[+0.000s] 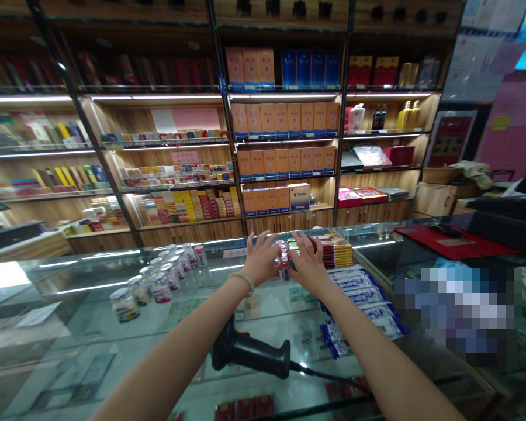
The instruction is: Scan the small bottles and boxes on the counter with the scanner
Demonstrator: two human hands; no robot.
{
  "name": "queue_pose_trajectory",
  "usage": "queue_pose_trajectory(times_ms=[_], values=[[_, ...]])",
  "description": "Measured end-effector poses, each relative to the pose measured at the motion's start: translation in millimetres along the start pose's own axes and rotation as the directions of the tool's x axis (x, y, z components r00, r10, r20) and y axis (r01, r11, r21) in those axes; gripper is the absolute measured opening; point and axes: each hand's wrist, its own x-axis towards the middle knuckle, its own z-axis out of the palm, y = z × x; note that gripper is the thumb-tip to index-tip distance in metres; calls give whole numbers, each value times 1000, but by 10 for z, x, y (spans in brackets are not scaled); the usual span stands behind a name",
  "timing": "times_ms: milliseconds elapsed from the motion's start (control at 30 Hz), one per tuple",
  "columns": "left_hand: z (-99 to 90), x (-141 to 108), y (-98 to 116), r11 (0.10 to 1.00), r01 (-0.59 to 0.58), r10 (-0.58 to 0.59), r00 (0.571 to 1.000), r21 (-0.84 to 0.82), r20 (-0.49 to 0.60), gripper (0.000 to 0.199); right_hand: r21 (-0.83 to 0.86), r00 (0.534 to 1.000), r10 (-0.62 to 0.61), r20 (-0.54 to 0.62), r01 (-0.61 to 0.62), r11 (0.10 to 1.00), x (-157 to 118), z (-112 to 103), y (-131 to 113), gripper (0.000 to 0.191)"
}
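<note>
Both arms reach over a glass counter (158, 333). My left hand (262, 257), with a beaded bracelet at its wrist, has bent, spread fingers at the left side of some small pink and green packs (283, 252). On the other side of these packs, my right hand (307, 260) curves its spread fingers beside the stacked yellow and dark red boxes (339, 252). Whether the fingertips touch the packs is hard to tell. Blue and white packets (363, 295) lie under and beside the right forearm. Rows of small lidded jars (161, 286) stand to the left.
A black handheld scanner (256, 354) lies between the forearms, its cable running right. Farther right is a red mat (458, 241) with a black mouse (446, 230). Behind the counter, lit shelves (284, 140) hold boxes and bottles.
</note>
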Motion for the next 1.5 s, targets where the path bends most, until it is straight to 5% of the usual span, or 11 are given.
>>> queue_pose_trajectory(times_ms=[167,367,500,700,1033,1500], values=[[-15,-9,6,1000,14,-15,1000,22,8,29,-4,1000,10,-14,-10,1000,-6,-17,7,41],[-39,-40,-15,988,65,-76,994,138,75,83,-55,999,45,20,-44,998,-22,-62,61,87],[-31,-68,-38,984,71,-96,985,163,145,99,-85,994,80,80,-73,994,-36,-72,96,95],[-78,-105,-63,985,85,-105,986,153,130,93,-101,994,84,71,-76,992,-43,-112,75,87],[-447,-166,-258,982,127,-125,992,137,-23,74,-78,1000,19,-3,-20,997,104,-263,-87,63],[-787,-585,-631,971,191,-158,964,141,-215,51,-62,992,-87,-88,81,995,250,-338,-453,57]])
